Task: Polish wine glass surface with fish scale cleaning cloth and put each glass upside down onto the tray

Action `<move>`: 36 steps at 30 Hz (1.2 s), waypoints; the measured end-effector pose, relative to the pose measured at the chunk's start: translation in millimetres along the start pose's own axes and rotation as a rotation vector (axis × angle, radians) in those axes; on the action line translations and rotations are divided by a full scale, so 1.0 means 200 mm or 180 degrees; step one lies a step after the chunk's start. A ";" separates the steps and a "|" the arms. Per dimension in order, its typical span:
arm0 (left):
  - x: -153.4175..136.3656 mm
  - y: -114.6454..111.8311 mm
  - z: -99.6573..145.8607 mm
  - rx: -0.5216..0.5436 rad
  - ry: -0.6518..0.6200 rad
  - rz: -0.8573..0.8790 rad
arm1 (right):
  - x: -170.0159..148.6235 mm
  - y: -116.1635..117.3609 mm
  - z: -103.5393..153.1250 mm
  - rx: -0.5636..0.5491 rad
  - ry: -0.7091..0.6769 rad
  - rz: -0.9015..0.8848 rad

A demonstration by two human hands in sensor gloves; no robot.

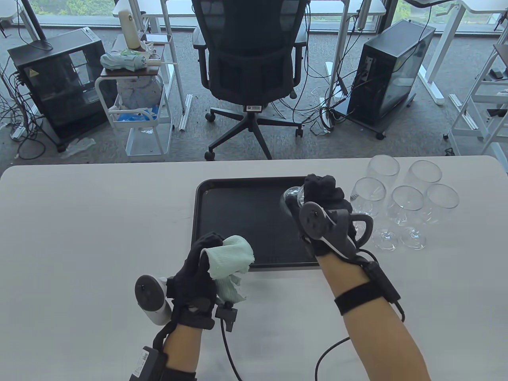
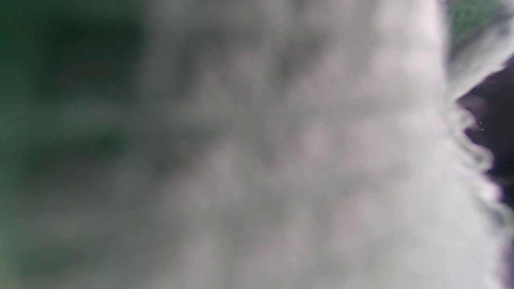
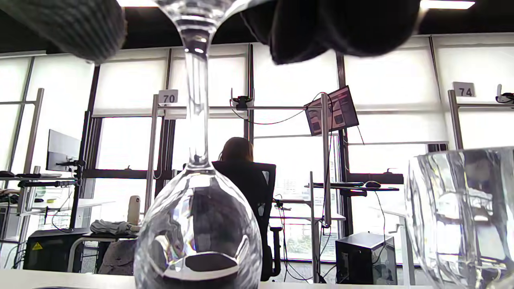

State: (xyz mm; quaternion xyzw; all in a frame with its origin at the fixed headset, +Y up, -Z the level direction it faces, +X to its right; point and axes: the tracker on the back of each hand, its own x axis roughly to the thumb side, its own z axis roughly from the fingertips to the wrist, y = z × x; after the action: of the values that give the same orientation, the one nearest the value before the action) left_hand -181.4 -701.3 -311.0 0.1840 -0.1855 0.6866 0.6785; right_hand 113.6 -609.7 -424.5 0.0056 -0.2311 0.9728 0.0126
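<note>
Left hand (image 1: 198, 266) is held low near the table's front edge, forearm entering from the bottom of the table view — fingers curled, gripping the pale green cloth (image 1: 228, 260) bunched in the palm. Right hand (image 1: 323, 202) is extended further forward, forearm angled inward; fingers (image 3: 341, 28) are closed on the foot of an inverted wine glass (image 3: 198, 224).

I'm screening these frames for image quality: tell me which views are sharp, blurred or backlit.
Table view: sharp, evenly lit. Left wrist view: wholly out of focus, the cloth fills it. Right wrist view: bright windows backlight the inverted wine glass; the right hand shows dark along the top.
</note>
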 end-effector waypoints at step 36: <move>-0.02 0.02 0.00 0.0035 0.0115 0.0034 | -0.01 0.24 0.03 0.0724 0.0126 -0.1237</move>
State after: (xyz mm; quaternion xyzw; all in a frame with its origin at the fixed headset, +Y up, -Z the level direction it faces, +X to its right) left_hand -185.5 -704.7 -313.7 0.1742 -0.1705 0.6944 0.6771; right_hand 114.0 -656.0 -441.2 0.0323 -0.1141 0.9718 0.2036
